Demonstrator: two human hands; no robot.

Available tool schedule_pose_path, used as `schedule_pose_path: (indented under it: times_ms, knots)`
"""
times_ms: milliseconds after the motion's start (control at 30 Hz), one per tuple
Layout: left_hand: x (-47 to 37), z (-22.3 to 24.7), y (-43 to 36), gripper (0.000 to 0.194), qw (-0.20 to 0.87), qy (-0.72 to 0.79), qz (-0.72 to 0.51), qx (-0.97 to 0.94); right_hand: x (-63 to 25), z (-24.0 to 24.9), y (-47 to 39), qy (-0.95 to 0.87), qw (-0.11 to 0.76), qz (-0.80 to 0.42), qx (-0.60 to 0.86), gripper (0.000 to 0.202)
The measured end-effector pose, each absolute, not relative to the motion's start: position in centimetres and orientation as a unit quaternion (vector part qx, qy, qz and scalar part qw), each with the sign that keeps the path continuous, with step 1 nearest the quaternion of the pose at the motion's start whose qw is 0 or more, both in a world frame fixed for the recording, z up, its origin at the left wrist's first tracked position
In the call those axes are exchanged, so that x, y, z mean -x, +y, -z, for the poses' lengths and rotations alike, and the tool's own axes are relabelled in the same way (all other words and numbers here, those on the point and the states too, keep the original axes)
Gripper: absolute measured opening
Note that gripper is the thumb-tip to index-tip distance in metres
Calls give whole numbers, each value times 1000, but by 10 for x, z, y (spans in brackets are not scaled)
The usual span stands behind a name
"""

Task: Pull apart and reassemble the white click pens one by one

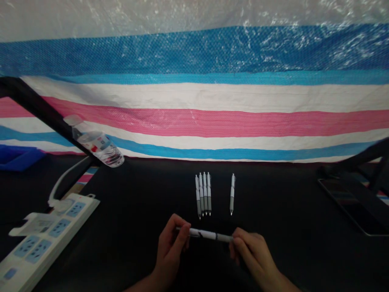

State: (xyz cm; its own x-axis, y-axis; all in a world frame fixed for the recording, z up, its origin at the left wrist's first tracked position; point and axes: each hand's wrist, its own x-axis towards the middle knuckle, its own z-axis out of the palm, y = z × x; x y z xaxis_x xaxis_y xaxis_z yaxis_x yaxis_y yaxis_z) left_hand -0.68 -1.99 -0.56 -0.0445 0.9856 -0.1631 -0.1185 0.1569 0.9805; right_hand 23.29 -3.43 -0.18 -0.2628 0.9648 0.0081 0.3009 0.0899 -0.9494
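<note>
A white pen with a grey grip (pixel 209 235) lies level between my two hands, above the near part of the black table (pixel 136 211). My left hand (pixel 173 241) pinches its left end between thumb and fingers. At the grey end, my right hand (pixel 251 249) is closed on the pen, its fingertips covering the tip. Beyond my hands, several matching pens (pixel 203 194) lie side by side in a close row, tips toward me. One more pen (pixel 232 194) lies apart to the right of that row.
On the left are a white power strip (pixel 60 231) with a plugged-in adapter, and a tilted clear water bottle (pixel 101 146). A blue tray (pixel 20 157) sits at the far left. A dark phone (pixel 352 207) lies at right. Striped sheeting (pixel 194 121) hangs behind the table.
</note>
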Motion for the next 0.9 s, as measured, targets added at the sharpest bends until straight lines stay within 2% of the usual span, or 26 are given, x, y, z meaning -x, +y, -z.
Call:
schedule_pose_path:
  times_ms: [200, 333, 467, 533, 667, 767, 900]
  knots:
    - [8, 7, -19, 37, 552, 523, -501, -413, -232, 7, -35, -625, 375, -450, 517, 27]
    - [8, 7, -18, 37, 565, 516, -497, -409, -233, 1, -33, -677, 337, -438, 486, 42]
    - [8, 4, -17, 39, 567, 515, -501, -404, -234, -3, -32, -701, 321, -406, 491, 38]
    - [8, 2, -15, 39, 560, 512, -497, -420, -234, -1, -33, -705, 316, -398, 495, 46]
    - [11, 1, -11, 37, 534, 483, -499, -483, -233, 5, -32, -618, 275, -547, 494, 68]
    - [14, 4, -11, 33, 508, 463, -504, -523, -232, 8, -29, -517, 253, -655, 489, 73]
    - [14, 4, -8, 26, 537, 461, -493, -506, -230, 5, -27, -497, 266, -665, 490, 73]
